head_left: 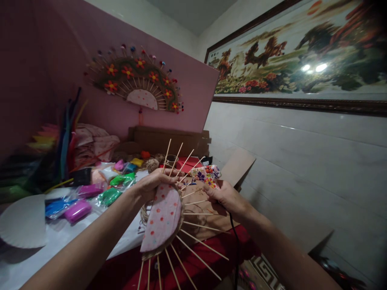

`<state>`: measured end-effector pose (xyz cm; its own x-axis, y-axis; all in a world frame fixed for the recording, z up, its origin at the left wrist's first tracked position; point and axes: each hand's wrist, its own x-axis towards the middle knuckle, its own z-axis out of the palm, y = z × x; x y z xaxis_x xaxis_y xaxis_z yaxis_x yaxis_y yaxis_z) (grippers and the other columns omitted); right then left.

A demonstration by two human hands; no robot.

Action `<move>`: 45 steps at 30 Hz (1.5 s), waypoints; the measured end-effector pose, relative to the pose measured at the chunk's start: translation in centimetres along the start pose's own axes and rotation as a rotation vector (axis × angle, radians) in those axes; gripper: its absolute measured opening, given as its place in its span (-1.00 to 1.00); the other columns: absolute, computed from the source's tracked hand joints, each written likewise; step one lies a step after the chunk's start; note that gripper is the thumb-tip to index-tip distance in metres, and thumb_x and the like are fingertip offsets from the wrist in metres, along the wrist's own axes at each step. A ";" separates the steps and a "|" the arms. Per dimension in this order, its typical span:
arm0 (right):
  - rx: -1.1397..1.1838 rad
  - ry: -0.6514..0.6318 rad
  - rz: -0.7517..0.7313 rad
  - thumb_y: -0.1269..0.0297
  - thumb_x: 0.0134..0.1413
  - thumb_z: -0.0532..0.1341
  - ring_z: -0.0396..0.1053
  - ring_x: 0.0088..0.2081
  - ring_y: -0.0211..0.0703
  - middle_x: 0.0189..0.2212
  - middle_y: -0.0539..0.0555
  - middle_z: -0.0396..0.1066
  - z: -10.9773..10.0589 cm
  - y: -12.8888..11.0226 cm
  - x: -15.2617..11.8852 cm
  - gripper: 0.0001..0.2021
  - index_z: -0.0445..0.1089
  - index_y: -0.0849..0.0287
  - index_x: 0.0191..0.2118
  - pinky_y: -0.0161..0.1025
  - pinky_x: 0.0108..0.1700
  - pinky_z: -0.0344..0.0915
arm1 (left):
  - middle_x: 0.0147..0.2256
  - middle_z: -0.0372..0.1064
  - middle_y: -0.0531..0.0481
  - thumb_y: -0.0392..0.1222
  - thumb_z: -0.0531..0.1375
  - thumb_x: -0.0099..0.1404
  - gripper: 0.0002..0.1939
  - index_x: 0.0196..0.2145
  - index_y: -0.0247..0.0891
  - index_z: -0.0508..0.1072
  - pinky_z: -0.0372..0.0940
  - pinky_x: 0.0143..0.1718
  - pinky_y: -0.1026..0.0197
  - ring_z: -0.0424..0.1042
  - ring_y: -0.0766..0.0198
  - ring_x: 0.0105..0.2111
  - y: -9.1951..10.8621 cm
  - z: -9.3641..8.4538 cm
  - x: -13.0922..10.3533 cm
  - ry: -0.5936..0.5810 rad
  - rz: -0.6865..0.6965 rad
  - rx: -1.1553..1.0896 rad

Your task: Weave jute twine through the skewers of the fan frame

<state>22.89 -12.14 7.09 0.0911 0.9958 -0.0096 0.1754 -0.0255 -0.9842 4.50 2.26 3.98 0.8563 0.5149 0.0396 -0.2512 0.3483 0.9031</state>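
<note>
My left hand [159, 181] is closed around the upper end of a half-round fan piece [161, 219], covered in pale pink cloth with red dots. Thin wooden sticks [201, 241] fan out from its curved edge. On the right, my right hand [225, 195] grips a flower-patterned glue gun [207, 172], from which a black cord [234, 241] hangs down. The gun's front end points left, close to the upper sticks; whether it touches them I cannot tell. The fan piece is tilted, its straight edge facing left.
Bags of coloured clay [78, 209] and a half paper plate [22, 221] lie at left. Twine balls [152, 164] and cardboard [169, 137] are behind. A finished fan [142, 86] hangs on a pink board [193, 92]. Red cloth [211, 259] covers the table's front; a tiled wall is at right.
</note>
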 end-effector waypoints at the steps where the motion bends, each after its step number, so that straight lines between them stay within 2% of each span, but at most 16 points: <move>1: 0.004 0.001 0.000 -0.10 -0.17 0.28 -0.08 -0.80 -0.51 -0.72 -0.21 0.04 0.0 0.0 0.0 -0.54 0.07 0.14 -0.50 -0.47 -0.83 -0.13 | -0.43 0.49 -0.14 -0.44 0.24 0.03 -0.66 -0.18 -0.38 0.47 0.30 -0.32 0.21 0.49 0.20 -0.40 0.0 0.0 0.0 0.005 -0.003 -0.003; 18: 0.050 -0.038 -0.011 -0.09 -0.14 0.27 -0.09 -0.82 -0.50 -0.73 -0.23 0.04 0.3 -0.3 -0.3 -0.55 0.06 0.13 -0.46 -0.48 -0.84 -0.16 | -0.41 0.50 -0.11 -0.47 0.23 0.03 -0.70 -0.22 -0.36 0.49 0.32 -0.32 0.22 0.49 0.22 -0.42 0.3 0.3 -0.1 0.025 -0.005 -0.005; 26: 0.072 -0.023 0.005 -0.11 -0.16 0.27 -0.10 -0.82 -0.50 -0.74 -0.24 0.02 0.3 -0.4 -0.5 -0.54 0.06 0.13 -0.43 -0.48 -0.83 -0.16 | -0.40 0.50 -0.11 -0.46 0.23 0.03 -0.66 -0.18 -0.34 0.49 0.30 -0.32 0.22 0.48 0.21 -0.40 0.0 -0.1 0.0 0.012 -0.002 0.002; 38: 0.077 -0.024 -0.008 -0.08 -0.16 0.28 -0.08 -0.82 -0.50 -0.71 -0.23 0.05 0.6 -0.3 -0.4 -0.56 0.09 0.13 -0.41 -0.48 -0.85 -0.14 | -0.40 0.50 -0.10 -0.46 0.22 0.05 -0.70 -0.22 -0.31 0.50 0.30 -0.32 0.22 0.48 0.21 -0.40 0.3 0.3 -0.2 0.013 -0.009 0.006; 45: 0.127 -0.002 -0.027 -0.07 -0.12 0.27 -0.08 -0.80 -0.51 -0.72 -0.22 0.06 0.5 -0.1 -0.5 -0.57 0.09 0.15 -0.40 -0.49 -0.83 -0.13 | -0.41 0.49 -0.13 -0.47 0.24 0.02 -0.67 -0.19 -0.38 0.48 0.31 -0.29 0.20 0.48 0.20 -0.40 0.2 0.2 -0.1 0.023 -0.003 -0.013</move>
<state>22.31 -12.56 7.11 0.0859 0.9962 0.0165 0.0517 0.0121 -0.9986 4.43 2.13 4.28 0.8467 0.5314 0.0272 -0.2546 0.3596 0.8977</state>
